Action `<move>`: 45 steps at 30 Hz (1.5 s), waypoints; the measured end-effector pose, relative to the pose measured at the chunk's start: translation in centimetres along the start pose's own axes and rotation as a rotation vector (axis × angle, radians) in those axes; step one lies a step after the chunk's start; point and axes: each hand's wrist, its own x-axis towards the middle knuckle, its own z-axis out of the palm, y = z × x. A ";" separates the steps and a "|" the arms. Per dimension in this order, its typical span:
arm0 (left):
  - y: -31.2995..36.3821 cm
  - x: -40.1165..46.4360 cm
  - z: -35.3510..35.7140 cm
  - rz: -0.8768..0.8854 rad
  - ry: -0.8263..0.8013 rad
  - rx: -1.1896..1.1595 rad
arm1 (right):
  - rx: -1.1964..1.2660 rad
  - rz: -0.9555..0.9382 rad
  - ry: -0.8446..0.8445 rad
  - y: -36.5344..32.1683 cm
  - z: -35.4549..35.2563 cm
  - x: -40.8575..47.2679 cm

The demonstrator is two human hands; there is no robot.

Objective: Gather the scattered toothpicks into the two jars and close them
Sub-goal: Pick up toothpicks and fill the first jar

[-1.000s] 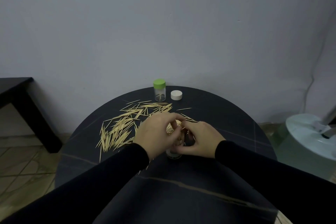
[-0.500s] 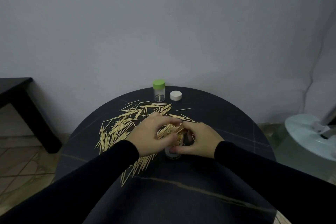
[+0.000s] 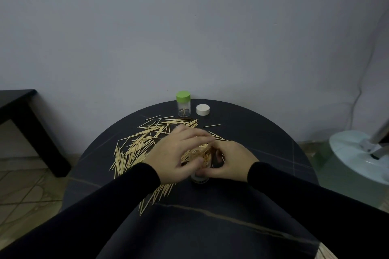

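Many pale toothpicks (image 3: 139, 145) lie scattered over the left half of the round dark table (image 3: 263, 132). Near the middle stands an open clear jar (image 3: 200, 177) with toothpicks in it. My right hand (image 3: 229, 161) curls round that jar. My left hand (image 3: 179, 153) is beside it, fingers and thumb closed on a bunch of toothpicks (image 3: 196, 154) at the jar's mouth. At the table's far edge stands a second clear jar with a green lid (image 3: 183, 103) on, a few toothpicks inside. A loose white lid (image 3: 203, 109) lies right of it.
A black side table (image 3: 23, 115) stands at the left, against the wall. A pale round base with a metal pole (image 3: 362, 153) sits on the floor at the right. The wall is close behind the round table.
My left hand has slid left and lowered, bringing a bunch of toothpicks to the jar's mouth. More toothpicks now show below my left wrist. My right hand has stayed on the jar.
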 end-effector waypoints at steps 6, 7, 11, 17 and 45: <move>-0.3 -0.1 0.3 0.132 0.007 0.101 | 0.024 0.027 -0.025 0.1 0.0 0.1; -0.4 -0.2 0.2 0.130 0.032 0.094 | 0.021 0.033 -0.025 0.0 0.0 0.0; -0.8 -0.6 -0.3 0.107 0.052 0.065 | 0.007 0.035 -0.013 0.0 0.0 0.0; -1.1 -1.1 -0.3 0.001 0.112 -0.018 | -0.010 0.033 -0.018 -0.2 0.0 0.0; -2.0 -0.5 1.5 -0.812 -0.090 0.246 | -0.073 0.109 0.060 -0.6 1.0 0.4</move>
